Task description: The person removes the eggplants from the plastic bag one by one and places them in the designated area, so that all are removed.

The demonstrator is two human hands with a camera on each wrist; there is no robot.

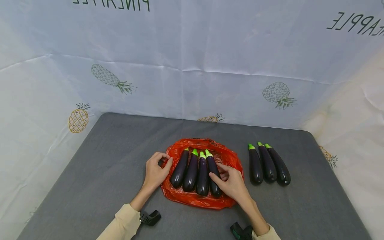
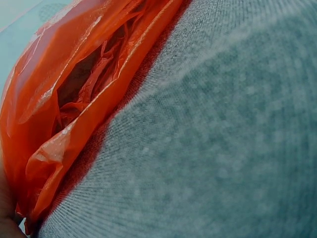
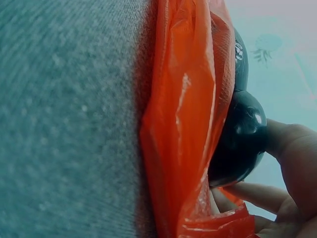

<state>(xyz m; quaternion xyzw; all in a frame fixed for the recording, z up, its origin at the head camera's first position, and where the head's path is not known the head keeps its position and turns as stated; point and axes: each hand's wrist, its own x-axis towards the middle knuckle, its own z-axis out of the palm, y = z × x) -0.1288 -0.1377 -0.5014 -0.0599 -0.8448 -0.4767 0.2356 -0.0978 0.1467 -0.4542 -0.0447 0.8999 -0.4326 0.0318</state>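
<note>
An open red plastic bag (image 1: pixel 196 201) lies spread on the table, with several dark purple, green-stemmed eggplants (image 1: pixel 190 171) side by side in it. At the bag's left rim, my left hand (image 1: pixel 156 170) pinches the plastic between thumb and fingers; the left wrist view shows the red film (image 2: pixel 47 153) bunched by that hand. My right hand (image 1: pixel 232 183) holds the rightmost eggplant (image 1: pixel 213 173) in the bag, thumb on top and fingers along its right side. In the right wrist view the eggplant's rounded end (image 3: pixel 242 139) sits between thumb and fingers, above the bag's rim.
Three more eggplants (image 1: pixel 268 163) lie side by side on the grey table (image 1: pixel 120 140), right of the bag. Behind the table hangs a pale cloth (image 1: pixel 186 93) printed with pineapples. Black devices (image 1: pixel 150 218) are strapped at both wrists.
</note>
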